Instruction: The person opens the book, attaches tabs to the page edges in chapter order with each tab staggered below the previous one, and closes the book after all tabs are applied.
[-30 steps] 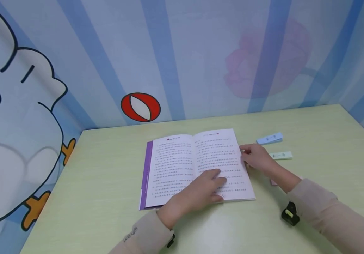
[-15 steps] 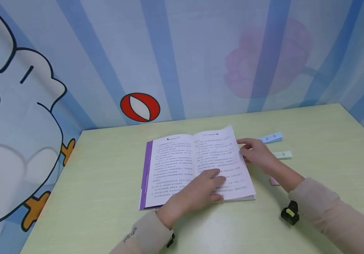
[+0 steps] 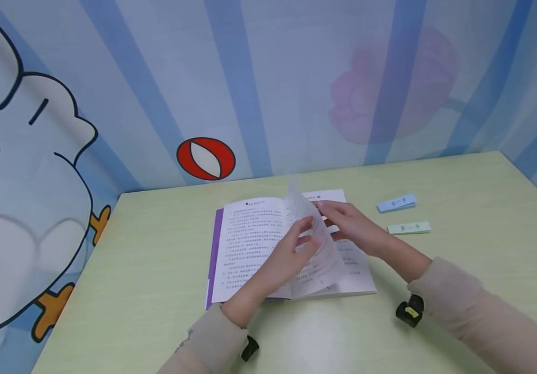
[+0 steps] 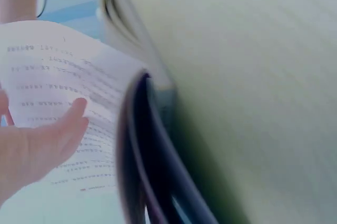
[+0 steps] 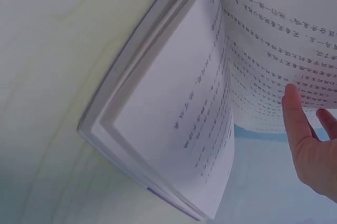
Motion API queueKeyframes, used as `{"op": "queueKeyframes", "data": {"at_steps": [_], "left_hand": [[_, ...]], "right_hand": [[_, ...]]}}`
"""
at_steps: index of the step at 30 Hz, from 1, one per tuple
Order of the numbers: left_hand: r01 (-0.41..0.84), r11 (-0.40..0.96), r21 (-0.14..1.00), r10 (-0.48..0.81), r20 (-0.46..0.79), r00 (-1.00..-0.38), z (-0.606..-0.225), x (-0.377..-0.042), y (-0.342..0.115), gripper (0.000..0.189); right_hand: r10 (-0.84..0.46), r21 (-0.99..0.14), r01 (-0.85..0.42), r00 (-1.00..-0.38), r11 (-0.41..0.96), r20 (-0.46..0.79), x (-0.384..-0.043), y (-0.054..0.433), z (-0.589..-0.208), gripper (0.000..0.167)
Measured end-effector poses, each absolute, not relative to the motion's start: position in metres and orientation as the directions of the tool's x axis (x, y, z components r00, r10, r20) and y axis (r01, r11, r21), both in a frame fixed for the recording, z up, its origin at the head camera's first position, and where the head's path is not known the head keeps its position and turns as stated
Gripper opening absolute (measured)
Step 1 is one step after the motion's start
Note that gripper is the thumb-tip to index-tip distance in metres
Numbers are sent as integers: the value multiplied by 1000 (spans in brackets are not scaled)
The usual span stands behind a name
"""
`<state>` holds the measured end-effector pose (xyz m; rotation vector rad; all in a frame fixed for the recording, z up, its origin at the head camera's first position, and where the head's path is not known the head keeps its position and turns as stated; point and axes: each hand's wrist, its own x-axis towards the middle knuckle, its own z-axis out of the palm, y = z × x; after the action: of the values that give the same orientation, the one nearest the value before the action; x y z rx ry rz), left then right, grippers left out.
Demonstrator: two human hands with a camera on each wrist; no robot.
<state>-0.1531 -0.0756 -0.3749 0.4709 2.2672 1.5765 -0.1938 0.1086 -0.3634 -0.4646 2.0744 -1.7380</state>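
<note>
An open book [image 3: 249, 249] with a purple cover edge lies on the table, and one leaf [image 3: 317, 265] stands raised and curved over its right half. My left hand [image 3: 279, 259] is on the left side of that leaf, fingers extended near its printed face. On the other side my right hand [image 3: 357, 228] reaches over the right page, fingertips at the leaf's outer edge. In the right wrist view, the right hand [image 5: 310, 150] has its fingers spread against the leaf. Extended digits of the left hand [image 4: 42, 145] lie before the printed page in the left wrist view.
A blue folded paper strip [image 3: 396, 203] and a pale green one [image 3: 409, 228] lie right of the book on the light table [image 3: 156, 259]. Behind the table rises a striped blue wall [image 3: 287, 104] with cartoon pictures.
The right hand has moved left from the book's right edge, bringing the leaf up and over. My left hand has lifted from the right page toward the leaf.
</note>
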Motion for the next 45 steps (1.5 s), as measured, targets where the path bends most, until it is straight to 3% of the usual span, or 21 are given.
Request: {"op": "queueKeyframes", "data": {"at_steps": [3,6,13,24,33,36,40,45], "left_hand": [[-89,142,986,367,-136,-920,-366,-156,-78,65],[-157,-3,988,310,-148,-939,-358,-157,-83,62],[-199,-72,977,226,-178,-958,-350,-159,-107,52],[-290,227,930,-32,-291,-956,-364,-163,-164,48],[-332,317,889,-96,-318,-943,-376,-169,-198,49],[-311,371,875,-103,-295,-950,-380,-171,-205,47],[-251,570,782,-88,-246,-965,-386,-172,-209,52],[-2,821,570,34,-52,-998,-395,-171,-204,61]], "right_hand": [[-511,-978,-87,-859,192,-24,-191,100,-364,47],[-534,-959,-179,-845,219,36,-188,92,-365,42],[-562,-869,-396,-808,296,177,-181,74,-373,38],[-662,-689,-598,-715,410,226,-175,58,-389,28],[-727,-554,-703,-646,446,234,-169,51,-399,25],[-755,-522,-727,-619,446,217,-167,50,-402,24],[-789,-503,-738,-592,450,163,-165,51,-403,25],[-822,-460,-767,-555,447,127,-163,52,-401,28]]}}
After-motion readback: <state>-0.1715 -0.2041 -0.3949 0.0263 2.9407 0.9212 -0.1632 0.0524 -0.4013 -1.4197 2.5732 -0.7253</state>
